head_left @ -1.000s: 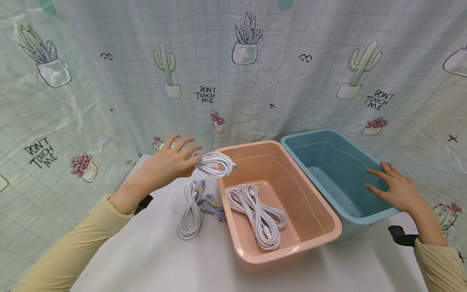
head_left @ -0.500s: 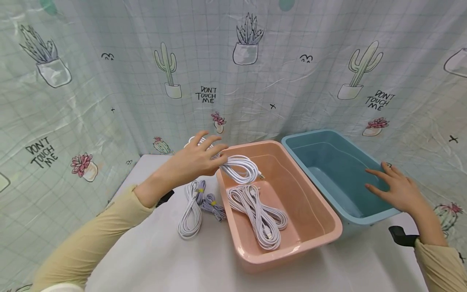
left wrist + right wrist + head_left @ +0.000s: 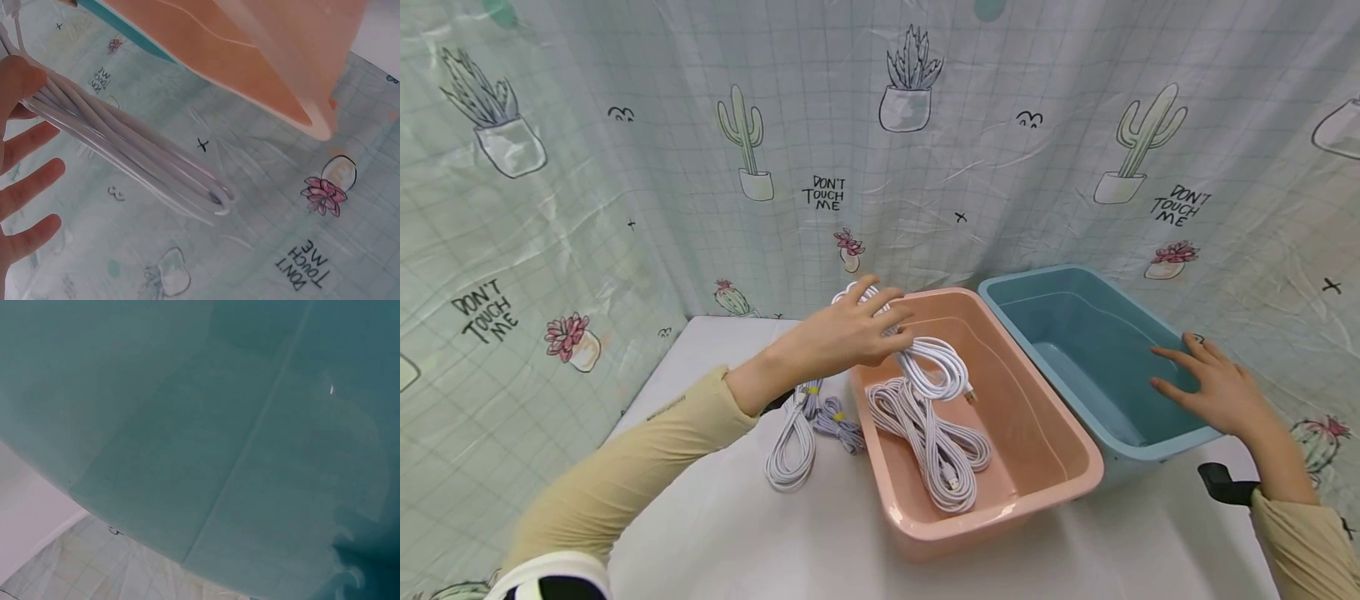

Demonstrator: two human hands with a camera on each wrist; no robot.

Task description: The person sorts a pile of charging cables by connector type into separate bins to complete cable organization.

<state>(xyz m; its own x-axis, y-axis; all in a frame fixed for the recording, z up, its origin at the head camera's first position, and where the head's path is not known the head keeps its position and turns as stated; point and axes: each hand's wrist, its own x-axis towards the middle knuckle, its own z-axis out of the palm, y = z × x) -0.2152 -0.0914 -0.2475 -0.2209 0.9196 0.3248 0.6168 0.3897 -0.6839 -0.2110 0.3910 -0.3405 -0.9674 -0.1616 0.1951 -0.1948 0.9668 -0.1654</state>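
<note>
In the head view my left hand (image 3: 857,332) holds a white coiled cable (image 3: 936,367) above the peach bin (image 3: 1041,467). The left wrist view shows the thumb pressed on the looped strands (image 3: 125,140), with the other fingers spread apart. Inside the peach bin lie white cable bundles (image 3: 951,467), crossing one another, a USB plug visible on one. My right hand (image 3: 1221,387) rests at the right rim of the blue bin (image 3: 1075,333), its fingers spread over the inside. The right wrist view is filled mostly by the blue bin wall (image 3: 187,437).
Left of the peach bin, a white cable bundle (image 3: 792,450) and small purple-grey cable bundles (image 3: 838,427) with yellow ties lie on the white table (image 3: 700,533). Both bins stand side by side. A cactus-print curtain (image 3: 985,158) hangs behind and around them.
My left hand has carried the white cable rightward, from beside the peach bin to over its inside. The right hand has stayed at the blue bin's rim.
</note>
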